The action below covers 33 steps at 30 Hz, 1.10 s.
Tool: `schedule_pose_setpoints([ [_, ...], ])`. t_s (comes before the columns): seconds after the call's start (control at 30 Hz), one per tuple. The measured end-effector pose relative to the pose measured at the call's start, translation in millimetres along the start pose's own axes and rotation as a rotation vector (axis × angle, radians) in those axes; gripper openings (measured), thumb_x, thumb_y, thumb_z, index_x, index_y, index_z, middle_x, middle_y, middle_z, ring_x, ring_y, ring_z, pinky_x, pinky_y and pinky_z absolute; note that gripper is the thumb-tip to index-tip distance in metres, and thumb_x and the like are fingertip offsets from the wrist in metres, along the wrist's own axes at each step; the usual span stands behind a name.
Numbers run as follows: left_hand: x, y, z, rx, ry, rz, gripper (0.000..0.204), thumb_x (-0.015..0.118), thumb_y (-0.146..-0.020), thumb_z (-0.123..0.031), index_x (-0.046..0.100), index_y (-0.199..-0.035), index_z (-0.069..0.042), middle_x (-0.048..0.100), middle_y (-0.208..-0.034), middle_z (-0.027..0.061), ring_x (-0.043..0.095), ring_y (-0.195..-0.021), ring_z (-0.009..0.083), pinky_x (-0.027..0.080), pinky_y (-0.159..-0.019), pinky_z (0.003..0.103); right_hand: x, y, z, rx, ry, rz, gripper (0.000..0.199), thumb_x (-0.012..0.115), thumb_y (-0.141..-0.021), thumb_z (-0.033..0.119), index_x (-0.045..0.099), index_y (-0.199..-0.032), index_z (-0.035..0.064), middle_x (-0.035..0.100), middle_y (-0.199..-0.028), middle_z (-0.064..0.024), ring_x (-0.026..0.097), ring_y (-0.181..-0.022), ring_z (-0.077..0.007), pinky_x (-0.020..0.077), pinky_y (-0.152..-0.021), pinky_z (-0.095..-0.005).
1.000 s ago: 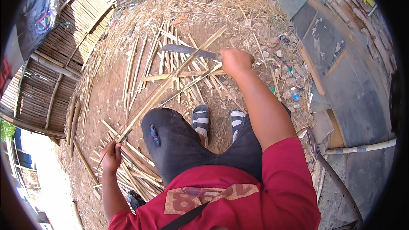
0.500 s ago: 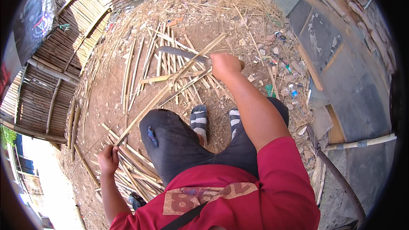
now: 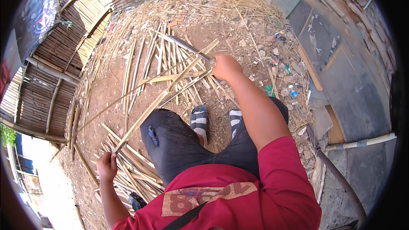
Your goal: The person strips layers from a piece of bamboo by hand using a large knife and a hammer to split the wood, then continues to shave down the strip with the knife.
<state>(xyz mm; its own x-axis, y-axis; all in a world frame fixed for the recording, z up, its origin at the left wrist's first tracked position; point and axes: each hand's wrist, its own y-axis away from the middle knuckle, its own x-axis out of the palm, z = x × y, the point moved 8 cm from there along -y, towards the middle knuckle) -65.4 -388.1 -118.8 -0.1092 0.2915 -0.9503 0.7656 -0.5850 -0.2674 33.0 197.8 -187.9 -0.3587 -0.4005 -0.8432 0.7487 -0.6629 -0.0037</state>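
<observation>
My left hand [image 3: 107, 167] pinches the near end of a long bamboo strip [image 3: 159, 99], which slants up and right across the front of my left knee. My right hand [image 3: 227, 67] is wrapped round the handle of a machete, its dark blade [image 3: 187, 46] pointing up and left. The blade crosses close to the strip's far end; whether they touch I cannot tell. A thin, dark sliver [image 3: 111, 107] stretches from near the blade down to the left. Beneath the strip, split bamboo pieces [image 3: 164, 61] lie in a loose heap on the dirt.
Another pile of bamboo strips [image 3: 135, 173] lies beside my left leg. A bamboo-slat structure [image 3: 72, 30] stands on the left, dark panels [image 3: 341, 68] on the right. Stones, a plastic bottle [image 3: 292, 90] and dry straw [image 3: 251, 2] litter the ground. My sandals [image 3: 199, 119] are just below the heap.
The machete's blade has tilted more steeply. The bamboo strip's far end has shifted slightly down and left. The thin sliver now shows left of the strip.
</observation>
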Motion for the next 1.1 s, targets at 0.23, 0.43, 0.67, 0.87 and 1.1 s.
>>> schedule_pose_setpoints([
  [0.23,7,6,2,-0.077,0.113,0.028,0.032,0.069,-0.097,-0.025,0.062,-0.078,0.0,0.059,-0.065,0.0187,0.054,-0.055,0.0341,0.042,-0.054,0.043,-15,27,35,0.035,0.186,0.166,0.033,0.062,-0.091,0.009,0.073,-0.121,0.0177,0.074,-0.117,-0.0109,0.071,-0.111,-0.0318,0.0553,-0.086,-0.0601],
  [0.43,-7,6,-4,-0.008,0.154,0.061,0.032,0.067,-0.098,-0.021,0.06,-0.077,0.002,0.047,-0.057,0.0109,0.041,-0.053,0.0172,0.037,-0.051,0.035,-36,-5,-20,0.059,0.192,0.065,0.027,0.062,-0.092,0.008,0.074,-0.115,0.0172,0.075,-0.112,-0.0086,0.073,-0.106,-0.0299,0.0556,-0.081,-0.0587],
  [0.67,-10,3,20,-0.088,0.138,0.071,0.032,0.069,-0.099,-0.023,0.063,-0.079,0.002,0.053,-0.059,0.0126,0.045,-0.052,0.0172,0.039,-0.052,0.036,-18,3,-2,0.146,0.063,0.108,0.032,0.064,-0.088,0.008,0.074,-0.119,0.0125,0.075,-0.113,-0.0153,0.072,-0.108,-0.0327,0.0579,-0.087,-0.0483],
  [0.87,-4,0,24,-0.033,0.125,0.093,0.033,0.069,-0.099,-0.024,0.063,-0.079,0.002,0.052,-0.058,0.0112,0.045,-0.053,0.0174,0.038,-0.052,0.035,11,-10,-7,0.053,-0.014,0.136,0.031,0.066,-0.087,0.008,0.076,-0.116,0.0126,0.074,-0.117,-0.0171,0.072,-0.108,-0.0334,0.0581,-0.089,-0.0446],
  [1.1,-14,2,29,-0.146,0.225,0.139,0.035,0.068,-0.101,-0.022,0.06,-0.078,0.003,0.047,-0.059,0.0028,0.042,-0.058,0.0102,0.035,-0.053,0.032,6,11,28,-0.059,0.275,0.179,0.026,0.066,-0.09,0.009,0.077,-0.113,0.0154,0.076,-0.111,-0.0073,0.073,-0.104,-0.0275,0.0564,-0.076,-0.0522],
])
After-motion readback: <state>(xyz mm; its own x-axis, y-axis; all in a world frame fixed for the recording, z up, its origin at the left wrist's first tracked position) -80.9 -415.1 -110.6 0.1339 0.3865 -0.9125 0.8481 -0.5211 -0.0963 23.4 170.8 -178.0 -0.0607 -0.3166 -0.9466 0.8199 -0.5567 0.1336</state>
